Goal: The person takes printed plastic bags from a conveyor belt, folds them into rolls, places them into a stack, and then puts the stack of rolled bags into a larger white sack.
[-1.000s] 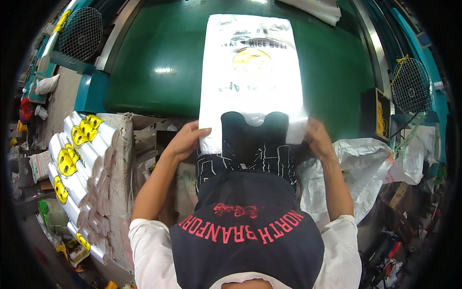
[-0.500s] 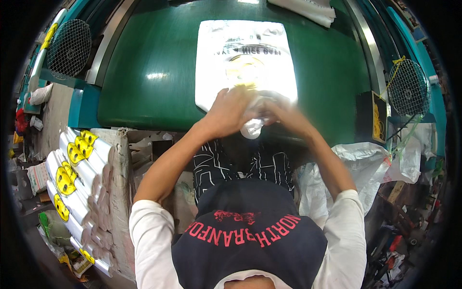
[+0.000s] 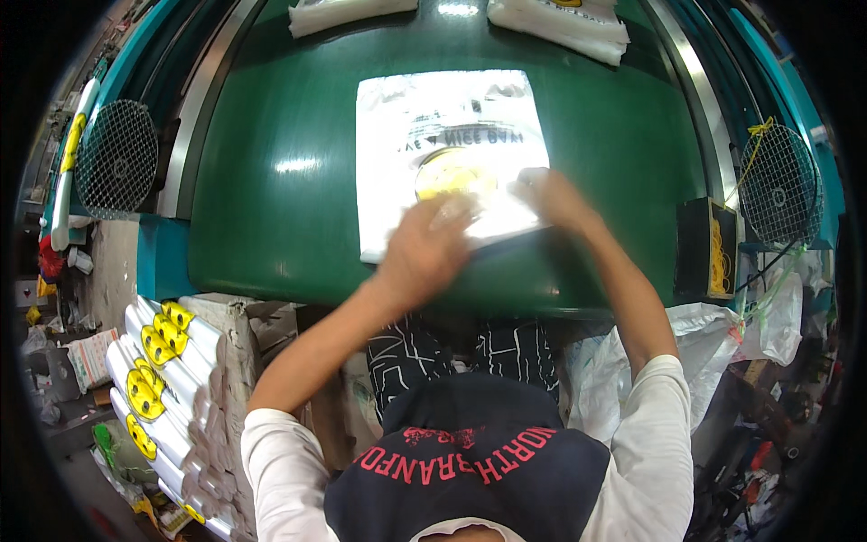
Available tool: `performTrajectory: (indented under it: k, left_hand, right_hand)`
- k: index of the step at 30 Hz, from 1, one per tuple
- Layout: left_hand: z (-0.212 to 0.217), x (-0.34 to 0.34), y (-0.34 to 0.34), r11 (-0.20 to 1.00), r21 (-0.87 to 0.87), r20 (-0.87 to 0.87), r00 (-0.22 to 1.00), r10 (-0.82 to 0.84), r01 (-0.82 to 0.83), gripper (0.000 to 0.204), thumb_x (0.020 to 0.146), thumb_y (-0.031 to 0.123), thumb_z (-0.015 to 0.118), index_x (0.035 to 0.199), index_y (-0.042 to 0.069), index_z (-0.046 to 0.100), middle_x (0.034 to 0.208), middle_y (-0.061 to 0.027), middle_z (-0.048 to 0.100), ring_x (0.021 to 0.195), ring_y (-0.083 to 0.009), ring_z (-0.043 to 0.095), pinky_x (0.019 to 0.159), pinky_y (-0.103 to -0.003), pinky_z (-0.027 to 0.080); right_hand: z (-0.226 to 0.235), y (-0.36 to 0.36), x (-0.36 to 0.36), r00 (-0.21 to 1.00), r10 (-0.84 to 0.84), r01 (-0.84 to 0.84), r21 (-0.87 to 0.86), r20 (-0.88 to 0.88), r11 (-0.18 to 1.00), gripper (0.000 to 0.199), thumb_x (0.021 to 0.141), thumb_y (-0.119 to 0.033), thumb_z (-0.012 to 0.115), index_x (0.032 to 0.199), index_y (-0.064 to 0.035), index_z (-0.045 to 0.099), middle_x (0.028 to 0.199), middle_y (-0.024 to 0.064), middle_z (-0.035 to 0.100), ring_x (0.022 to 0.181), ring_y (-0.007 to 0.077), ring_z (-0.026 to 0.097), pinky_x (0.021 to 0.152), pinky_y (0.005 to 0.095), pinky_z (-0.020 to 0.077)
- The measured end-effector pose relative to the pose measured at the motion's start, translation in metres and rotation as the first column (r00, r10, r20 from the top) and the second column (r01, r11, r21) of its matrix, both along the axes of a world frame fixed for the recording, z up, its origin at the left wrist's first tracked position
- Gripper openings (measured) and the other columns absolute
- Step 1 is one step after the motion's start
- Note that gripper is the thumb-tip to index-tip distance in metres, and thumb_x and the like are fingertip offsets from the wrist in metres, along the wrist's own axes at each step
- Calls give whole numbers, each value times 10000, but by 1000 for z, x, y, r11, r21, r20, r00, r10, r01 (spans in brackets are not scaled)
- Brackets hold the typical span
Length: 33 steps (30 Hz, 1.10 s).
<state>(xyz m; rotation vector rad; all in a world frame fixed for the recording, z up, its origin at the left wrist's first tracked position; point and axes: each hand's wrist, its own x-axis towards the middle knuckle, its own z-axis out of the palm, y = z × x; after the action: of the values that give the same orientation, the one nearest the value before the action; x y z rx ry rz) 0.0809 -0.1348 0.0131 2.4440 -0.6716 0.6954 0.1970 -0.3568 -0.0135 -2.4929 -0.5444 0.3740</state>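
Head view: left hand [image 3: 424, 242], right hand [image 3: 560, 200] angle inward over white bag [image 3: 433, 152]; grips unclear.

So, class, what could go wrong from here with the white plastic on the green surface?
The white plastic might slip askew, since the green surface looks smooth and shiny. It could crease unevenly: the left hand overlaps its near edge, while the right hand overlaps its right side.
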Motion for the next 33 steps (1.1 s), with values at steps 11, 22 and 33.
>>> performTrajectory:
  k: [11,22,33]
  left_hand:
    - [-19,64,-15,900,429,-369,924,101,73,771,719,193,669,1401,76,327,1438,-135,357,1328,-307,340,984,-518,347]
    - [-29,91,-15,875,484,-126,990,57,11,448,691,82,638,1132,58,566,975,-64,580,951,-243,575,688,-388,479]
    - [-17,7,-32,878,412,-549,835,25,244,764,814,680,472,1426,241,344,1527,-168,157,1408,-359,150,1070,-615,186]
  right_hand:
    - [12,-7,-2,995,-73,62,144,73,988,490,876,-430,575,869,57,629,754,225,633,685,326,608,652,417,466]
    - [-3,-26,27,980,-184,193,-145,74,970,513,899,-443,503,800,42,638,699,208,626,639,323,600,659,400,483]
    - [12,-14,40,948,-197,310,587,-250,748,232,793,-109,697,988,-16,612,868,71,654,774,141,597,711,291,494]
